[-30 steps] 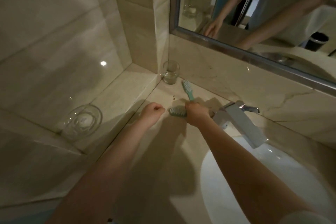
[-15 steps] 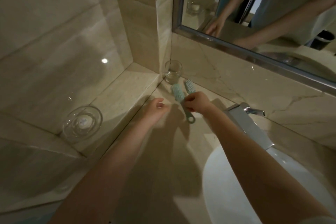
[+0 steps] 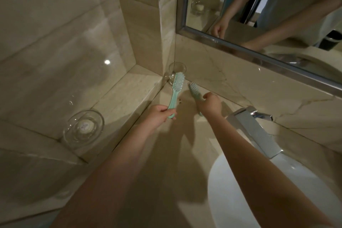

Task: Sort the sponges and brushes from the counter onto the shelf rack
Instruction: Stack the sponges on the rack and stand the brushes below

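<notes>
Above the counter, near the corner glass, the left hand curls its fingers round the green brush handle; the right hand grips the second brush just beside it.

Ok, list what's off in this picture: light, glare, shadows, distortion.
Head view: dim, warm light; one bright glare spot on the glossy wall tile; both arms throw dark shadows across the counter; the wide-angle lens slightly bows the mirror frame; the green brush in the left hand and the second brush in the right hand look fairly sharp.
</notes>
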